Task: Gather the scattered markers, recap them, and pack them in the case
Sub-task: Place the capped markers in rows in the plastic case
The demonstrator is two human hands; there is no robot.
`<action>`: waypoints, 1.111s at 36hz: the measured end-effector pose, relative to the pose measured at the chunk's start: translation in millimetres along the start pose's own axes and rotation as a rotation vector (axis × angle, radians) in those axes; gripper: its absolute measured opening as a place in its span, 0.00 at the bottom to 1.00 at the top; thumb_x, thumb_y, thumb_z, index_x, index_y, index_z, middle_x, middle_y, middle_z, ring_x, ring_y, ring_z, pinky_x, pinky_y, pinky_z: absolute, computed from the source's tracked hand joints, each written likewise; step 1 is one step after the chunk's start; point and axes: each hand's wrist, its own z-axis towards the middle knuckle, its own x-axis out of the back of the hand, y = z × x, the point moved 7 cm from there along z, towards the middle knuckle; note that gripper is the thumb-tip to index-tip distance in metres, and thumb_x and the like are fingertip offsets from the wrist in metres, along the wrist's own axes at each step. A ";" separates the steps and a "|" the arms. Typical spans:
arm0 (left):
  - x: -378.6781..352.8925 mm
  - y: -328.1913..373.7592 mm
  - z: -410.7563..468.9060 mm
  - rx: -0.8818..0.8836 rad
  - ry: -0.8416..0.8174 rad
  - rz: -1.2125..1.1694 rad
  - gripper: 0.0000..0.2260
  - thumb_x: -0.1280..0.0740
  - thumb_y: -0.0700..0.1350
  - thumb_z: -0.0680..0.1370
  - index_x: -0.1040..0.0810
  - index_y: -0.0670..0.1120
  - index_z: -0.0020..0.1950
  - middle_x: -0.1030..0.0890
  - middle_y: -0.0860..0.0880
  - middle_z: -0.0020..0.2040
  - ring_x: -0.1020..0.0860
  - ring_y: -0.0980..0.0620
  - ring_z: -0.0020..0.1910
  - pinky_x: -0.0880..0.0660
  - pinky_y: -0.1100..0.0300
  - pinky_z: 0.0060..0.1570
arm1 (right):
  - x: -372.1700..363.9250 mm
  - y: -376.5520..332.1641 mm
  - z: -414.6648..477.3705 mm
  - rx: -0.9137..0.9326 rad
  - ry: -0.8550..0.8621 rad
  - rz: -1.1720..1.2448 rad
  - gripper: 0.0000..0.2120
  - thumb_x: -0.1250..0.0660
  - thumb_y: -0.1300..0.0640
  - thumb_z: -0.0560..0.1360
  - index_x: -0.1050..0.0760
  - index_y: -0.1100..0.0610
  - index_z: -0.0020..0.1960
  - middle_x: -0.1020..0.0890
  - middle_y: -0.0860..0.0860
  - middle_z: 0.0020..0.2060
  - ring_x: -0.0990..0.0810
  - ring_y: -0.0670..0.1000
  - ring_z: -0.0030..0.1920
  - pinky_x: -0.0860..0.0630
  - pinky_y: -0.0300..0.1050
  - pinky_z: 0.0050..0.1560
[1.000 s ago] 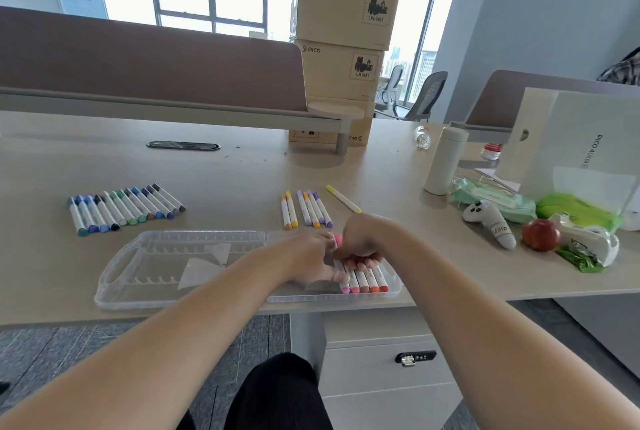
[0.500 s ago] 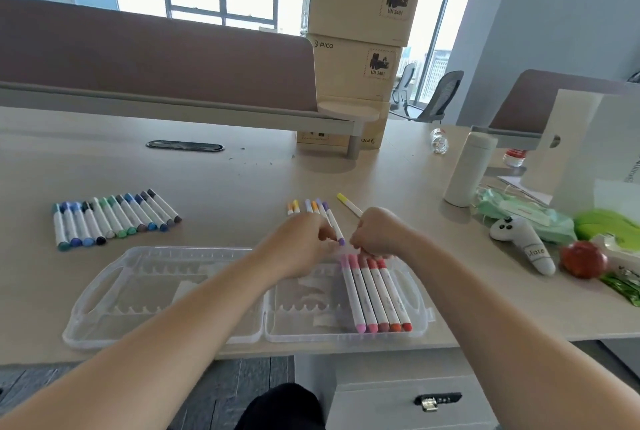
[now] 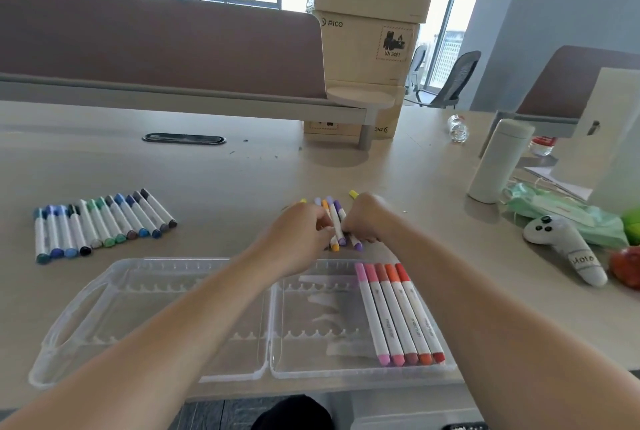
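Five capped markers [image 3: 398, 312], pink through red, lie side by side at the right end of the clear case [image 3: 162, 294]. The case lies open and flat at the near edge of the table [image 3: 242, 170], at six o'clock from your hands. Your left hand [image 3: 304, 232] and right hand [image 3: 367, 218] meet just beyond its far rim. Both have their fingers curled in around a small cluster of orange and purple markers [image 3: 335, 221], which sits between them with its coloured ends toward you. Whether the cluster touches the table you cannot tell, since your knuckles hide the grip. A yellow marker [image 3: 353, 193] peeks out at twelve o'clock, just behind your right hand. At nine o'clock, well apart from your hands, a row of blue, green and grey markers [image 3: 104, 225] lies on the table. At three o'clock stands a white bottle [image 3: 498, 159], with a pack of wipes [image 3: 561, 211] and a white controller [image 3: 568, 249] near it. Stacked cardboard boxes [image 3: 367, 48] rise far off at twelve o'clock.
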 end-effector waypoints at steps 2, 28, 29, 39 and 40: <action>1.4 -0.3 -3.4 0.002 0.010 0.010 0.07 0.37 0.44 0.79 0.20 0.47 0.45 0.24 0.53 0.38 0.26 0.52 0.38 0.37 0.60 0.30 | -0.2 1.0 -0.4 -0.006 0.032 0.007 0.17 0.45 0.52 0.79 0.34 0.58 0.34 0.28 0.52 0.31 0.25 0.54 0.42 0.28 0.43 0.43; -20.4 33.2 -80.7 -0.052 -0.181 0.125 0.17 0.41 0.40 0.82 0.30 0.42 0.72 0.27 0.43 0.68 0.28 0.44 0.67 0.33 0.58 0.64 | -26.0 21.1 -143.5 0.101 -0.237 0.218 0.18 0.44 0.59 0.78 0.32 0.60 0.30 0.30 0.53 0.21 0.37 0.48 0.17 0.43 0.34 0.21; -22.0 34.6 -82.6 -0.072 -0.209 0.130 0.17 0.42 0.39 0.82 0.30 0.41 0.71 0.27 0.43 0.69 0.29 0.45 0.67 0.35 0.62 0.63 | -26.2 21.7 -144.3 0.102 -0.230 0.202 0.19 0.46 0.58 0.79 0.32 0.60 0.31 0.29 0.53 0.23 0.37 0.49 0.18 0.42 0.35 0.22; -39.2 28.1 -78.5 -0.264 -0.288 0.417 0.27 0.43 0.63 0.80 0.39 0.57 0.78 0.43 0.54 0.79 0.47 0.51 0.78 0.45 0.50 0.75 | -23.7 28.9 -135.6 0.124 -0.172 0.155 0.22 0.43 0.56 0.82 0.32 0.60 0.30 0.30 0.51 0.19 0.34 0.48 0.18 0.38 0.33 0.20; -39.7 28.7 -77.8 -0.275 -0.283 0.425 0.27 0.42 0.64 0.79 0.38 0.57 0.77 0.43 0.55 0.79 0.46 0.51 0.78 0.44 0.50 0.75 | -24.0 29.0 -134.0 0.115 -0.182 0.153 0.21 0.42 0.56 0.81 0.32 0.60 0.30 0.30 0.52 0.20 0.34 0.48 0.19 0.37 0.34 0.20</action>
